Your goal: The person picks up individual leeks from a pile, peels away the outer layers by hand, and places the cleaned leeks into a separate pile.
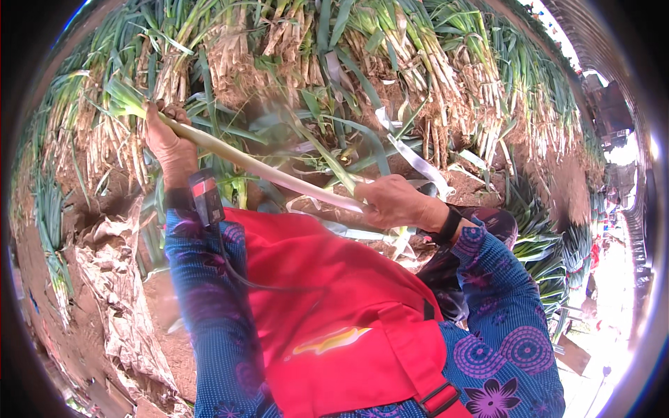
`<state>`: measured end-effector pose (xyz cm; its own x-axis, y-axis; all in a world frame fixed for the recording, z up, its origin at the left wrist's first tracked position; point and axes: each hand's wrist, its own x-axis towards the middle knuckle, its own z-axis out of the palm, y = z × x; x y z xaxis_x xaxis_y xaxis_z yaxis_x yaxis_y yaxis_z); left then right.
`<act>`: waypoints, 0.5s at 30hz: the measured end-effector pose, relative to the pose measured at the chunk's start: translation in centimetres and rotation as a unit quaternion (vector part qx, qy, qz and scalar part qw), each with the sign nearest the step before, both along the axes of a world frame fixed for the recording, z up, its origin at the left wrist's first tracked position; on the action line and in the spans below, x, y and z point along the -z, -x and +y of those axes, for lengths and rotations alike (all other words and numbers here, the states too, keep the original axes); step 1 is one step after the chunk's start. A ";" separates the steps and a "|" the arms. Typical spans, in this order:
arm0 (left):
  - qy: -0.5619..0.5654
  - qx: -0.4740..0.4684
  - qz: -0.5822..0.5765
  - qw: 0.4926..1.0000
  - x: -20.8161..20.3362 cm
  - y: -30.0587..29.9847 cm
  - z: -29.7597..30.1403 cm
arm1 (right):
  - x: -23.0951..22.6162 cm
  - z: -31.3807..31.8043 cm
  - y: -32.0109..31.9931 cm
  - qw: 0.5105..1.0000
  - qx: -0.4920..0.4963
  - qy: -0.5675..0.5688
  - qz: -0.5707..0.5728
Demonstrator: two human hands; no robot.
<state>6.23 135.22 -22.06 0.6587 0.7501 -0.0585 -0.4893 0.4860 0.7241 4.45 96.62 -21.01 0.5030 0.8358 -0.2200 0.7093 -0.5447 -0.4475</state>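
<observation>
A long green onion (272,167) slants across in front of me, its pale stalk running down from upper left to right. My left hand (169,143) is closed round it just below the green leaf end (125,99). My right hand (398,200) is closed at the white lower end, which disappears into the fingers. A pale green leaf strip (331,164) also meets the right fingers and sticks up from them. Whether the strip is still joined to the stalk is hidden. A dark device (205,197) with a cable is at my left wrist.
Bundles of green onions (432,63) with soil-covered roots line the far side. Loose leaves and a white strip (421,164) lie on the soil beyond my hands. A crumpled brown sheet (122,299) is at left; more dark green leaves (540,251) lie at right. A red apron (327,299) covers my lap.
</observation>
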 end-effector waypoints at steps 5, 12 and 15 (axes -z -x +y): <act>0.016 0.011 -0.010 1.000 0.1 0.0 -0.1 | 0.5 0.7 0.4 0.999 0.001 0.038 -0.006; 0.003 0.026 -0.044 0.999 -0.5 0.6 -0.4 | 2.3 0.9 1.2 0.993 0.074 -0.040 0.077; -0.014 0.054 -0.068 0.996 -1.0 1.2 -0.6 | 3.3 0.3 0.7 0.951 0.158 -0.100 0.248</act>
<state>5.08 134.66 -21.02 0.7364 0.6741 0.0568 -0.5296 0.5221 0.6685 3.70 96.95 -24.29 0.6117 0.7099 -0.3492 0.1987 -0.5651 -0.8007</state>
